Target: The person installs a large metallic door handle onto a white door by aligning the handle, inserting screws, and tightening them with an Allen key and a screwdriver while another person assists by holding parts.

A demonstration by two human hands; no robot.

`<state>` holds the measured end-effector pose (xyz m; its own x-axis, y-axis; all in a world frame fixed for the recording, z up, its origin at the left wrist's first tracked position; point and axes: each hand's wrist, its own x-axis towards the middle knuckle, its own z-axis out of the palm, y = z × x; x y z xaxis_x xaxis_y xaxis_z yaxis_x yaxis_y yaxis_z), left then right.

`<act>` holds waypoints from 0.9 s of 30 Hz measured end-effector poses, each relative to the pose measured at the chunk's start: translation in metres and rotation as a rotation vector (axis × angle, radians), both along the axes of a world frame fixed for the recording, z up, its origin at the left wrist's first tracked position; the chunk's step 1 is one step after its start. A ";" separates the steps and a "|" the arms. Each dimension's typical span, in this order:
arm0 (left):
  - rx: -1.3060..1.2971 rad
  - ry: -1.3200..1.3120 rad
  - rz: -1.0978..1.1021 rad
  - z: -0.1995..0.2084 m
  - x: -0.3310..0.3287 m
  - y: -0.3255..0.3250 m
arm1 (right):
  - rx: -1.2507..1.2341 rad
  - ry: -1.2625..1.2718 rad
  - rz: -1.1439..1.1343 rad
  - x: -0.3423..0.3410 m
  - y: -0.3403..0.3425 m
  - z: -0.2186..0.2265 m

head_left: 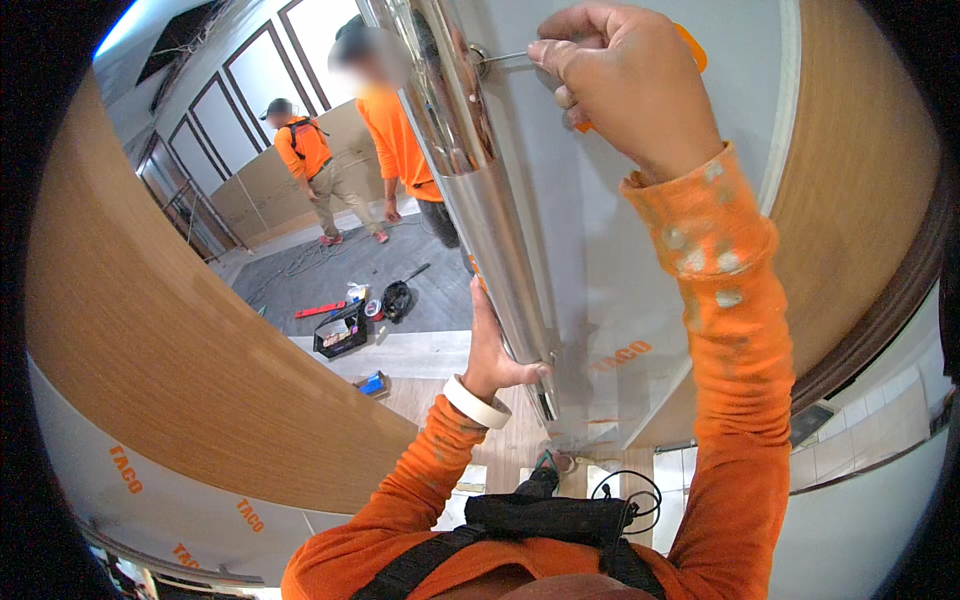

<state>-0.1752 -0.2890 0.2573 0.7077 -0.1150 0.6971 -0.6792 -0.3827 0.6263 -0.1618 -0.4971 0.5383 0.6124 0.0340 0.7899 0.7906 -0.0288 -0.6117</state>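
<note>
A long, shiny tubular door handle runs slantwise down the grey film-covered door panel. My left hand is wrapped round its lower part, the thumb across the front near the bottom end. A roll of masking tape sits round my left wrist like a bracelet. Up at the top, my right hand pinches a thin metal rod, which looks like a hex key. The far tip of this rod meets a small round mount beside the handle. The part of the rod inside my fingers is hidden.
Beyond the doorway, two people in orange tops stand on dark floor covering. A black tool tray, a red level and a black bag lie there. A curved wood-faced panel bounds the left side.
</note>
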 end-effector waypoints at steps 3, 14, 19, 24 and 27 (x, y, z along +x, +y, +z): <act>-0.039 0.027 -0.027 -0.002 0.007 -0.008 | 0.088 0.244 0.240 0.010 -0.001 -0.001; -0.043 0.058 -0.014 0.008 0.016 -0.024 | -0.014 -0.115 0.190 0.050 -0.012 -0.036; 0.002 0.080 0.025 0.006 0.013 -0.025 | -0.204 -0.129 -0.172 0.042 -0.017 -0.019; -0.009 0.082 0.045 0.002 0.007 -0.026 | -0.084 -0.164 -0.145 0.018 -0.015 -0.004; -0.014 0.105 0.012 0.005 0.006 -0.031 | 0.042 -0.004 0.059 0.020 -0.019 -0.001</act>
<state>-0.1693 -0.3204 0.2627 0.7783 -0.0968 0.6204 -0.6049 -0.3806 0.6995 -0.1416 -0.5163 0.5373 0.6069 0.0365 0.7940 0.7928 0.0435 -0.6080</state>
